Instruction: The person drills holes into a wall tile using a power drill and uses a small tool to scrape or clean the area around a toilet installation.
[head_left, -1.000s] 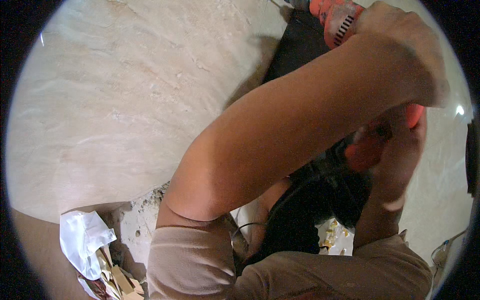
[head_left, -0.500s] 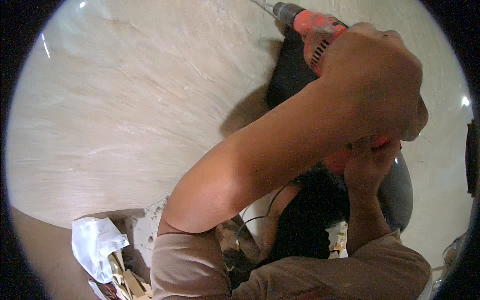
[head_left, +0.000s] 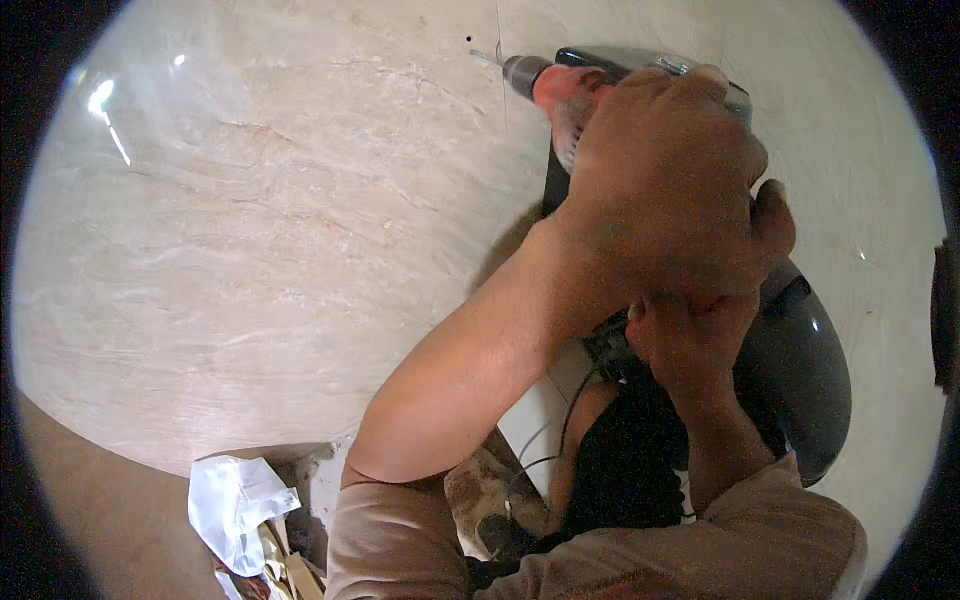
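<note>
An orange-red power drill with a dark chuck points up and left at a pale, marble-patterned surface. Its thin bit ends close to a small dark hole; whether the tip touches the surface I cannot tell. My left hand is wrapped over the drill's body from above, hiding much of it. Below it, my right hand is closed around the drill's lower part, mostly covered by my left hand and forearm.
A glossy black rounded object stands behind my right forearm, partly hidden. A dark cord hangs below the drill. At lower left lie a crumpled white plastic bag and cardboard scraps. A thin joint line crosses the patterned surface.
The drill and both hands appear further left in view, and the chuck sits lower. The small hole and more of the black object now show. Both hands keep hold of the drill.
</note>
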